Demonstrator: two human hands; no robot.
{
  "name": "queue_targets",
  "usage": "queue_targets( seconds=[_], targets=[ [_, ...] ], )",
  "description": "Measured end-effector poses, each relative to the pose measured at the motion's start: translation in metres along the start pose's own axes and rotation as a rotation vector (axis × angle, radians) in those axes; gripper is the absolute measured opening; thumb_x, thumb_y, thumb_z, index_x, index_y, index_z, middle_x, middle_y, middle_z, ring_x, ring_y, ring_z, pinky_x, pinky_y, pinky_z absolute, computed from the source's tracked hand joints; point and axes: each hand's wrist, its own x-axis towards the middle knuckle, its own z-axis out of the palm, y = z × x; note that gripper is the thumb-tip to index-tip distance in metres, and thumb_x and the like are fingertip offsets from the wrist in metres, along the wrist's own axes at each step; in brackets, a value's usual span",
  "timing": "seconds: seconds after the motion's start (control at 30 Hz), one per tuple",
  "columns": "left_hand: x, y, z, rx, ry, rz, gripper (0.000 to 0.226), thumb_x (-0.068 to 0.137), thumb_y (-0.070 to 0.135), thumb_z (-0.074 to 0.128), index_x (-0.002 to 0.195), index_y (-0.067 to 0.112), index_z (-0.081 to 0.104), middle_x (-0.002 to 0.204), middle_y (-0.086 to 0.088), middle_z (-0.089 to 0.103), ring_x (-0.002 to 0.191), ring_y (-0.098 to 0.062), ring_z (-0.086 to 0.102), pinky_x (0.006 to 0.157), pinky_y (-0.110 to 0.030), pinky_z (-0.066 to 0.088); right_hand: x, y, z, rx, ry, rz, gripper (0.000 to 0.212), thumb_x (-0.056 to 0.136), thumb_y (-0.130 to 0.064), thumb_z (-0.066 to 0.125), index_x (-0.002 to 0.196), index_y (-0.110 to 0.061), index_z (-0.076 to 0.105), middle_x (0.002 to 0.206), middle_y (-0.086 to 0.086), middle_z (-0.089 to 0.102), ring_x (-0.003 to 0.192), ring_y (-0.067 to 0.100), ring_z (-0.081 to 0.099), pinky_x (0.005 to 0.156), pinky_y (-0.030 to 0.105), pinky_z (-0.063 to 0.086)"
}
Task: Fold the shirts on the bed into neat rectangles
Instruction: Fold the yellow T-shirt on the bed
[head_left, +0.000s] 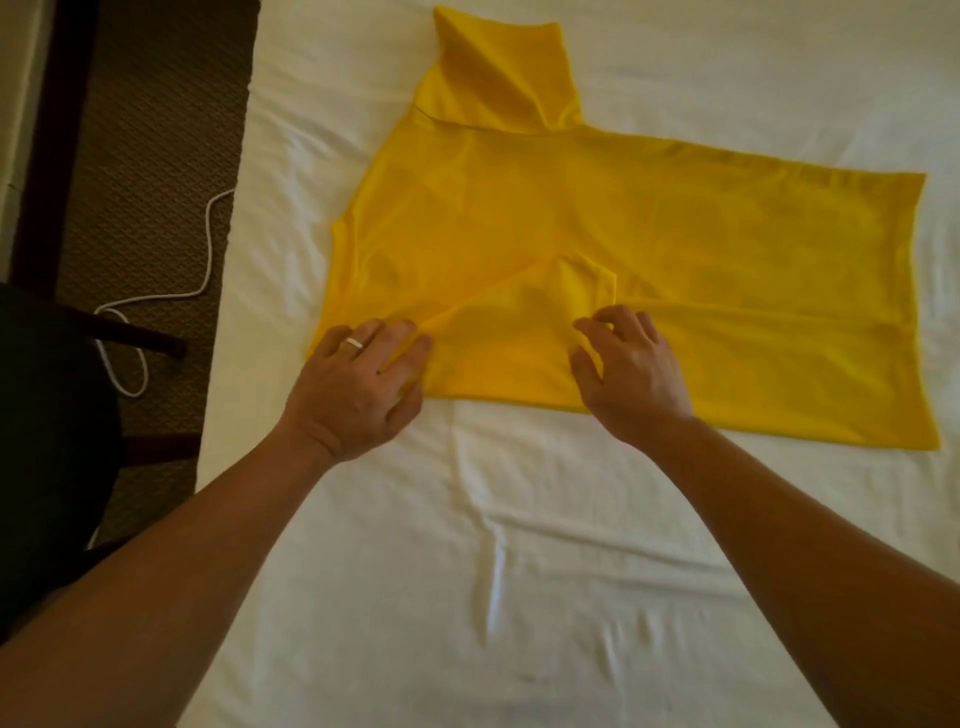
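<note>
A: Where is the work at?

B: One yellow shirt (597, 218) lies spread on the bed (519, 545), toward its far half, with the neck end pointing at the bed's left edge and the hem toward the right. The near sleeve (524, 332) is already folded in over the body. The far sleeve (498, 67) sticks out flat beyond the body, not yet folded.

A: And the hands?

B: The left hand (358, 379) rests on the shirt's near-left corner, by the shoulder, fingers fairly straight and pressing the cloth down; there is a ring (355, 342) on one finger. I'd call that grip open, holding nothing. The right hand (631, 369) sits on the shirt's near edge, just right of the folded sleeve, fingers curled with the tips on the cloth. Whether they pinch fabric or only smooth it, I cannot tell.

A: So how far along?

B: Early, by my judgement. One sleeve is in; the far sleeve, the lengthwise fold and the final halving are all left. I see only this one shirt on the bed.

A: Anything else about?

B: A white cable (208, 239) on the carpet (156, 130), left of the bed.
</note>
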Motion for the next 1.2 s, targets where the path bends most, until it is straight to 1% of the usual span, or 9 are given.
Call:
queue_targets(
  seconds=[0.1,0.2,0.37,0.53,0.67,0.87,1.0,1.13,1.2],
  targets=[
    [0.003,0.012,0.016,-0.01,-0.094,0.074,0.046,0.098,0.036,0.05,0.13,0.008,0.065,0.137,-0.018,0.062,0.114,-0.039,0.062,0.083,-0.047,0.05,0.006,-0.002,0.009,-0.167,-0.291,0.062,0.063,0.103,-0.05,0.042,0.157,-0.022,0.028,0.166,0.01,0.019,0.147,0.036,0.024,0.112,0.052,0.032],
    [-0.001,0.014,0.022,0.029,-0.127,0.032,0.045,0.098,0.037,0.047,0.124,0.007,0.069,0.137,-0.02,0.062,0.115,-0.04,0.064,0.079,-0.046,0.051,0.006,0.002,0.017,-0.231,-0.437,0.054,0.073,0.102,-0.063,0.027,0.162,-0.027,0.005,0.169,0.002,-0.009,0.155,0.032,0.004,0.12,0.053,0.019],
    [0.01,0.043,0.013,0.11,-0.065,-0.003,0.046,0.091,0.031,0.049,0.13,0.011,0.064,0.138,-0.021,0.059,0.121,-0.043,0.058,0.089,-0.051,0.049,-0.017,0.024,0.005,-0.111,-0.28,-0.008,0.067,0.096,-0.056,0.045,0.152,-0.019,0.037,0.164,0.012,0.024,0.144,0.036,0.029,0.11,0.054,0.033],
    [0.041,0.076,0.013,0.065,-0.322,-0.007,0.069,0.081,0.037,0.065,0.145,0.016,0.052,0.148,-0.022,0.049,0.129,-0.046,0.05,0.098,-0.057,0.045,-0.071,0.099,-0.013,-0.26,-0.324,0.027,0.077,0.078,-0.042,0.068,0.147,-0.018,0.044,0.159,0.014,0.033,0.136,0.04,0.039,0.1,0.055,0.042],
    [0.051,0.089,0.019,0.054,-0.428,-0.104,0.072,0.076,0.028,0.078,0.143,0.013,0.056,0.147,-0.028,0.048,0.125,-0.054,0.052,0.093,-0.061,0.05,-0.092,0.152,-0.026,-0.379,-0.29,0.104,0.06,0.083,-0.025,0.05,0.14,-0.007,0.052,0.15,0.026,0.043,0.127,0.046,0.049,0.089,0.056,0.048],
    [0.047,0.098,0.029,0.059,-0.421,-0.12,0.062,0.086,0.003,0.069,0.146,0.006,0.052,0.147,-0.034,0.045,0.126,-0.063,0.048,0.091,-0.071,0.047,-0.105,0.205,-0.041,-0.432,-0.377,0.285,0.055,0.09,-0.016,0.034,0.143,-0.004,0.046,0.144,0.039,0.042,0.125,0.059,0.049,0.08,0.063,0.052],
    [0.049,0.094,0.027,0.046,-0.406,-0.091,0.07,0.074,-0.008,0.079,0.14,0.003,0.058,0.14,-0.035,0.052,0.117,-0.063,0.055,0.081,-0.07,0.052,-0.105,0.225,-0.043,-0.41,-0.444,0.307,0.062,0.088,-0.008,0.048,0.15,-0.007,0.044,0.149,0.037,0.039,0.13,0.058,0.045,0.075,0.064,0.054],
    [0.047,0.092,0.017,0.053,-0.422,-0.086,0.073,0.07,-0.015,0.075,0.139,0.003,0.06,0.141,-0.032,0.053,0.118,-0.059,0.057,0.069,-0.065,0.056,-0.111,0.233,-0.049,-0.431,-0.411,0.276,0.065,0.098,-0.009,0.04,0.16,-0.014,0.021,0.163,0.024,0.02,0.148,0.045,0.026,0.094,0.059,0.049],
    [0.043,0.098,0.011,0.066,-0.408,-0.063,0.058,0.08,-0.011,0.061,0.137,0.003,0.061,0.141,-0.032,0.053,0.118,-0.059,0.057,0.069,-0.064,0.056,-0.118,0.229,-0.054,-0.435,-0.448,0.285,0.063,0.102,-0.011,0.033,0.162,-0.017,0.013,0.166,0.019,0.013,0.151,0.041,0.019,0.103,0.057,0.043]
  ],
)
